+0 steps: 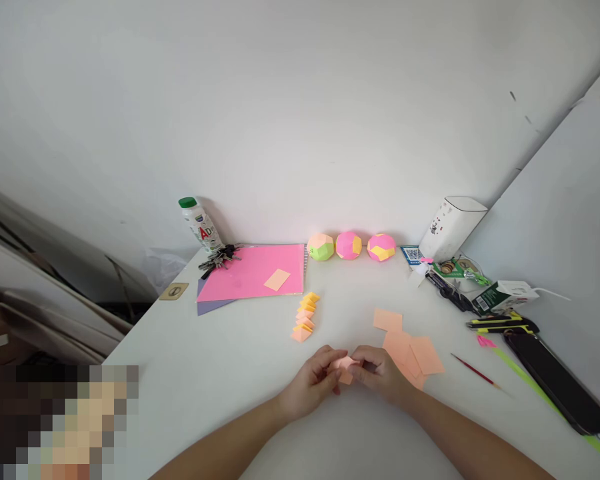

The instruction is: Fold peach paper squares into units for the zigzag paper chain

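A small piece of peach paper (347, 373), partly folded, is pinched between both hands above the white table. My left hand (313, 380) grips its left side with thumb and fingers, and my right hand (380, 373) grips its right side. The fingers cover much of the paper. Beside my right hand lie several flat peach paper squares (427, 355), overlapping one another. Beyond my left hand, a row of folded orange and peach paper pieces (305, 317) runs away from me.
Three faceted paper balls (349, 246) stand by the wall. A pink folder (255, 267), keys (223, 259) and a white bottle (200, 223) are at back left. On the right are a white container (453, 227), a utility knife (503, 324), a thin brush (477, 371) and a black phone-like object (563, 383).
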The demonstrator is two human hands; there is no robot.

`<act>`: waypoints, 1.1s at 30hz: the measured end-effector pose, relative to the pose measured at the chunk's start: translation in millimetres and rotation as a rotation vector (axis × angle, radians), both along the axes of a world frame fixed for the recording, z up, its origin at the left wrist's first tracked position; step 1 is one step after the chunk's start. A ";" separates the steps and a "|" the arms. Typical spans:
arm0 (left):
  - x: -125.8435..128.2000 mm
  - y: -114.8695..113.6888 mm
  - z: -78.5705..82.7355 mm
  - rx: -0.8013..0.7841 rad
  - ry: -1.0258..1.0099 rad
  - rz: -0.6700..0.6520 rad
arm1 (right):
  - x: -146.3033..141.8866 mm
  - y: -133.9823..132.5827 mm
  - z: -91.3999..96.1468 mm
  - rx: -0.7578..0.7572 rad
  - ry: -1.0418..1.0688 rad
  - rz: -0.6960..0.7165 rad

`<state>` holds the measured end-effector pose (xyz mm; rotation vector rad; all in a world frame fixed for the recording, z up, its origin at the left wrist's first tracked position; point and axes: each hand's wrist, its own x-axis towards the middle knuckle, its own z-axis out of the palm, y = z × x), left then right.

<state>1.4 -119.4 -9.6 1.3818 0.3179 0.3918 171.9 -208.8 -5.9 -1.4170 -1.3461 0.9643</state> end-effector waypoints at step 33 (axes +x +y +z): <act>-4.0 0.1 1.1 -0.034 -0.070 -0.021 | 2.6 -0.9 2.4 -0.094 0.105 0.065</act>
